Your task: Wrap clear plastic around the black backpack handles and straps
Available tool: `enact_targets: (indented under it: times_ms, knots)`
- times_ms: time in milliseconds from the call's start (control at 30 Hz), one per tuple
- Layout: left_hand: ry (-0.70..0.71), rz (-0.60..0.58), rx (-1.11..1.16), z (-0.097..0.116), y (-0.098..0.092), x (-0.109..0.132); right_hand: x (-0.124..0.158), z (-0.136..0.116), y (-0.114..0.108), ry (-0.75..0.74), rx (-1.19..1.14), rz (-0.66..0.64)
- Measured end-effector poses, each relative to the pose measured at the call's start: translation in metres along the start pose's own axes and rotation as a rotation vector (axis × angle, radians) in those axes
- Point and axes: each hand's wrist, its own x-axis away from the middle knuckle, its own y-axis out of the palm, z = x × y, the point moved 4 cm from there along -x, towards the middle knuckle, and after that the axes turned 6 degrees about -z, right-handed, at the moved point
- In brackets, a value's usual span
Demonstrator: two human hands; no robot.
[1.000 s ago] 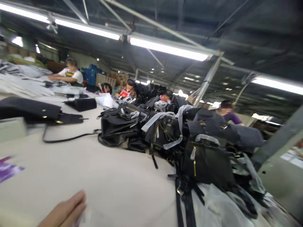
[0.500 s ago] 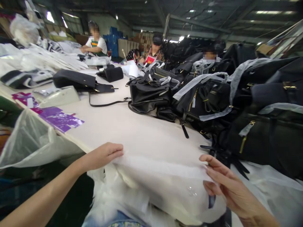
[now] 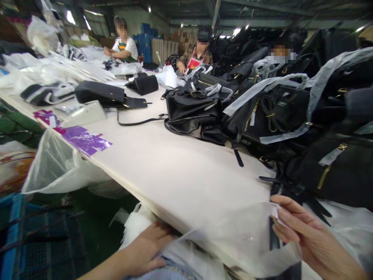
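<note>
- Right hand (image 3: 303, 231): thumb and fingers closed in a pinch on the edge of a translucent plastic bag (image 3: 244, 237), with no visible gap at the grip.
- Translucent plastic bag: draped from the pinch across the near edge of the table (image 3: 175, 167), its lower part sagging towards the person's lap; its outline is blurred.
- Left hand (image 3: 147, 245): lowered beside the table's near edge, fingers slightly parted and bent, next to white sheets (image 3: 132, 227). Whether the fingertips grip anything cannot be told.
- Black backpack (image 3: 335, 167): just beyond the right hand, its loose straps (image 3: 291, 184) lying close to the pinched film.
- Purple tape (image 3: 86, 138): stuck along the table's edge, well apart from both hands.
- Handling, as a judgement: film this thin is best pinched by a single layer near the rim, since a grip through both layers would probably keep the mouth together. A second grip at the opposite corner should steady the sagging side. Lifting the film clear of buckles and straps would lessen the risk of snagging.
</note>
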Motion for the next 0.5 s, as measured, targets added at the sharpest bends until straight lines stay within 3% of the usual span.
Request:
enact_targets:
  times_ms: [67,133,267,400,500]
  knots:
    - [-0.012,-0.038,0.01,-0.003,0.006,-0.007,0.001,0.002,0.0,0.025,0.073,-0.027]
    - [-0.046,-0.024,0.028,-0.006,-0.001,-0.005,0.004,0.001,0.004,0.015,0.152,-0.037]
    - [-0.178,0.063,0.082,-0.002,-0.044,0.012,0.007,-0.011,0.025,-0.033,0.297,-0.125]
    - [-0.201,0.192,0.223,0.041,-0.086,-0.003,0.0,-0.023,0.061,-0.028,0.359,-0.278]
    - [-0.109,0.301,0.323,0.078,-0.094,-0.041,-0.007,-0.024,0.089,-0.015,0.362,-0.424]
